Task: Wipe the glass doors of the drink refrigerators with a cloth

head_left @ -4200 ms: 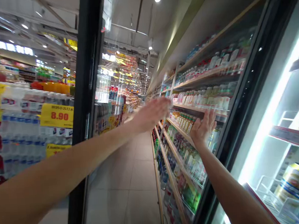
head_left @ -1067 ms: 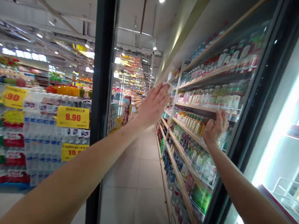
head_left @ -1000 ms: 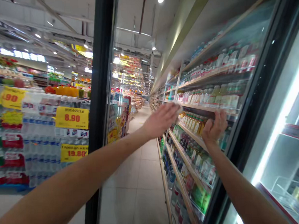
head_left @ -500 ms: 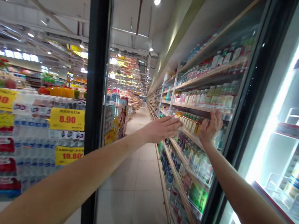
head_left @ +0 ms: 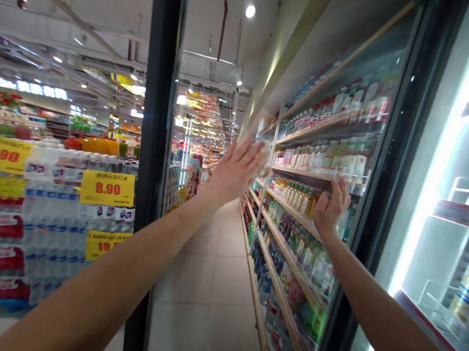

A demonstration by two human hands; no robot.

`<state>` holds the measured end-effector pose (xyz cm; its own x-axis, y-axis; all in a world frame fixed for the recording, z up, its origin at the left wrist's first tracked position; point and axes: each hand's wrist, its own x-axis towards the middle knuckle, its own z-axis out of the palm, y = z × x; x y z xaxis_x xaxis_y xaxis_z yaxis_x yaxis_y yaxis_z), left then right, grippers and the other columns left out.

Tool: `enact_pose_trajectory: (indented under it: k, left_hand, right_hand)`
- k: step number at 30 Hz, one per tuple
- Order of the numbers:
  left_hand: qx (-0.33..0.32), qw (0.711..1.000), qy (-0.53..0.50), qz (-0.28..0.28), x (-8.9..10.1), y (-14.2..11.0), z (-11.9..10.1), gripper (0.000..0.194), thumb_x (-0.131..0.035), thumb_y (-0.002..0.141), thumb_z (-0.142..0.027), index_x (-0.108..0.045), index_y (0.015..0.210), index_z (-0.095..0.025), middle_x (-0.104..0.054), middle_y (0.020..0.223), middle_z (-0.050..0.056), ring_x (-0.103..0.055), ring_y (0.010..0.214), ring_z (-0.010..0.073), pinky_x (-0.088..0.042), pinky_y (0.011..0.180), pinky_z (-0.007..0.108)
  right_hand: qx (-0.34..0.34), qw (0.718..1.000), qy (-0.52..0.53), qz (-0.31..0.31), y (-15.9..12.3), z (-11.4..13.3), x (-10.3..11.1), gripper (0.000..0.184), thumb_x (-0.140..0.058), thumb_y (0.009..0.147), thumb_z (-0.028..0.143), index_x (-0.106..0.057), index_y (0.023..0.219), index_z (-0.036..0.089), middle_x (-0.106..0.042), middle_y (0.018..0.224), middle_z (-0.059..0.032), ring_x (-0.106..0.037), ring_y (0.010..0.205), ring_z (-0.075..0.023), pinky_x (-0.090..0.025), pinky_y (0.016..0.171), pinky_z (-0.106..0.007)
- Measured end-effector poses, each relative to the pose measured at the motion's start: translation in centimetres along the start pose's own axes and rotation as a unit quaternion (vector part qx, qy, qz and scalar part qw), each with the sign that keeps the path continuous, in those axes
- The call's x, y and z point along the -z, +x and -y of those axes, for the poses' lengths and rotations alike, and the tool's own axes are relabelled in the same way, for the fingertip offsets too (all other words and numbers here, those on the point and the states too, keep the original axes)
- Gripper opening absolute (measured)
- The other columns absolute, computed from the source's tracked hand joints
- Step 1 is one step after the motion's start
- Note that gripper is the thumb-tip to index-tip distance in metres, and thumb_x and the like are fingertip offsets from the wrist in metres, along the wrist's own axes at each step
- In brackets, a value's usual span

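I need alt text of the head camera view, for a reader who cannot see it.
In a shop, the left hand, flat, and right hand, fingers bent, are raised at a black-framed glass door; something whitish, blurred, is by the left fingers. Bottle shelves and an aisle show in the glass; yellow price signs hang left.

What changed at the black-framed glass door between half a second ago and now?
The bare left hand moved up and leftward in view, its fingers now angled upward, with a blurred whitish thing at their tips. No visible grasp or release. The bare right hand stayed near the door's right side; the black-framed glass door stayed open.
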<state>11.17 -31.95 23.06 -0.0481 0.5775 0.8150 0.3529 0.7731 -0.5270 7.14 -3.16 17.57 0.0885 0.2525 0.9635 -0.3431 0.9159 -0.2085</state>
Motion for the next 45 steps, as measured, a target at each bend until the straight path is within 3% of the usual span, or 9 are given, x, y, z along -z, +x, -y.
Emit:
enact_pose_trajectory:
  k: [4, 10, 16, 21, 27, 29, 35, 41, 45]
  left_hand:
    - [0.050, 0.998, -0.015, -0.036, 0.4, 1.1, 0.7, 0.058, -0.038, 0.086, -0.025, -0.020, 0.139, -0.010, -0.028, 0.146, 0.010, -0.016, 0.137, 0.0221, -0.017, 0.112, 0.040]
    - [0.023, 0.995, -0.078, -0.058, 1.2, -0.9, 0.9, 0.068, -0.039, 0.084, -0.030, -0.008, 0.141, -0.008, -0.025, 0.146, 0.015, -0.015, 0.137, 0.0235, -0.021, 0.111, 0.042]
    - [0.105, 0.983, -0.099, -0.117, 3.3, -6.7, 2.7, 0.067, -0.037, 0.086, -0.027, -0.002, 0.142, -0.019, -0.019, 0.148, 0.011, -0.020, 0.136, 0.0232, -0.027, 0.108, 0.044]
    - [0.156, 0.984, 0.000, -0.085, 2.6, -7.3, 2.2, 0.065, -0.042, 0.086, -0.030, -0.010, 0.142, -0.022, -0.022, 0.147, 0.008, -0.017, 0.136, 0.0224, -0.023, 0.109, 0.043]
    - [0.203, 0.977, 0.025, -0.063, 1.8, -6.5, 1.1, 0.066, -0.043, 0.085, -0.028, -0.010, 0.142, -0.021, -0.020, 0.147, 0.009, -0.013, 0.137, 0.0239, -0.020, 0.109, 0.048]
    - [0.212, 0.974, 0.031, -0.068, 1.4, -6.4, 0.8, 0.067, -0.043, 0.085, -0.028, -0.008, 0.142, -0.019, -0.020, 0.147, 0.011, -0.013, 0.137, 0.0251, -0.020, 0.109, 0.050]
    - [0.201, 0.974, 0.032, -0.098, 0.5, -6.4, 1.0, 0.067, -0.043, 0.085, -0.030, -0.008, 0.142, -0.021, -0.022, 0.146, 0.010, -0.017, 0.136, 0.0244, -0.019, 0.109, 0.049]
    - [0.198, 0.974, 0.038, -0.108, 0.4, -6.4, 1.1, 0.067, -0.043, 0.085, -0.028, -0.007, 0.142, -0.022, -0.020, 0.146, 0.011, -0.019, 0.135, 0.0257, -0.024, 0.107, 0.050]
    - [0.202, 0.973, 0.043, -0.105, 0.2, -6.4, 1.2, 0.066, -0.043, 0.086, -0.028, -0.009, 0.142, -0.021, -0.022, 0.146, 0.011, -0.019, 0.135, 0.0262, -0.023, 0.107, 0.051]
  right_hand:
    - [0.047, 0.997, 0.066, -0.001, -0.5, 4.2, 0.6, 0.046, -0.033, 0.084, 0.027, -0.044, 0.127, 0.016, -0.039, 0.138, -0.0158, -0.032, 0.131, -0.0270, -0.026, 0.103, -0.055]
    - [0.165, 0.944, 0.266, 0.101, -0.8, 16.9, -1.1, 0.049, -0.023, 0.089, 0.024, -0.024, 0.139, 0.023, -0.035, 0.142, -0.0076, -0.031, 0.132, -0.0182, -0.031, 0.106, -0.045]
    - [0.139, 0.977, 0.103, 0.120, -0.8, 23.0, -2.9, 0.044, -0.036, 0.088, 0.034, -0.041, 0.130, 0.024, -0.024, 0.147, -0.0060, -0.014, 0.137, -0.0257, -0.017, 0.108, -0.053]
    - [0.216, 0.971, 0.040, 0.093, 1.6, 16.0, -2.3, 0.042, -0.039, 0.087, 0.027, -0.043, 0.128, 0.029, -0.036, 0.142, -0.0050, -0.027, 0.133, -0.0203, -0.018, 0.108, -0.051]
    - [-0.086, 0.995, -0.042, -0.041, 4.1, 1.0, 0.3, 0.047, -0.033, 0.083, 0.029, -0.048, 0.125, 0.014, -0.038, 0.137, -0.0186, -0.033, 0.129, -0.0305, -0.028, 0.100, -0.056]
    - [-0.089, 0.994, -0.021, -0.054, 3.5, 2.2, -0.3, 0.049, -0.033, 0.083, 0.031, -0.045, 0.127, 0.012, -0.035, 0.138, -0.0202, -0.030, 0.130, -0.0311, -0.031, 0.099, -0.055]
    - [0.209, 0.974, 0.019, 0.081, 4.2, 10.7, -3.2, 0.046, -0.037, 0.084, 0.026, -0.043, 0.129, 0.024, -0.031, 0.143, -0.0089, -0.023, 0.135, -0.0214, -0.024, 0.105, -0.048]
    - [-0.062, 0.997, -0.021, -0.034, 10.8, -0.3, -0.5, 0.048, -0.033, 0.081, 0.026, -0.048, 0.124, 0.012, -0.035, 0.139, -0.0189, -0.032, 0.129, -0.0285, -0.027, 0.102, -0.052]
    - [-0.047, 0.997, 0.010, -0.056, 11.5, 2.2, -2.2, 0.050, -0.032, 0.080, 0.022, -0.046, 0.125, 0.008, -0.036, 0.137, -0.0204, -0.029, 0.131, -0.0287, -0.029, 0.102, -0.052]
